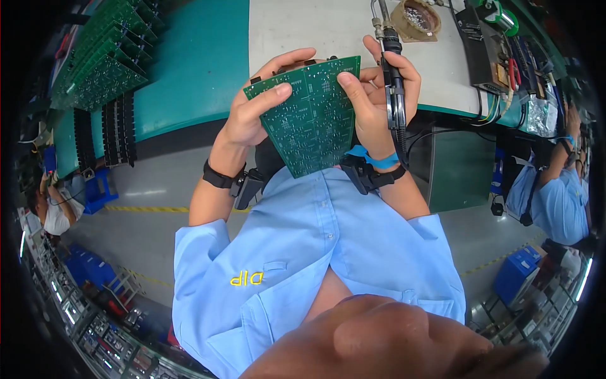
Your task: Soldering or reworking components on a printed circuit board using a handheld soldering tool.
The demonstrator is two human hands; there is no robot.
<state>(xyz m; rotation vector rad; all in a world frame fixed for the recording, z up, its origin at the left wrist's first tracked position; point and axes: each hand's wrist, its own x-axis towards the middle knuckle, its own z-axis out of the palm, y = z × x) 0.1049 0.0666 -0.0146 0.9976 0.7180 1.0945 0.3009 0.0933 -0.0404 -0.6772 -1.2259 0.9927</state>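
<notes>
Left hand and right hand grasp a green printed circuit board by opposite sides, tilted before the blue shirt. Black rod-shaped tool crosses right hand; cannot tell whether it's gripped.

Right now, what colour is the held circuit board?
The circuit board is green; best seen in the head view.

Left grip and right grip curl inward, thumbs pressing on top.
</notes>
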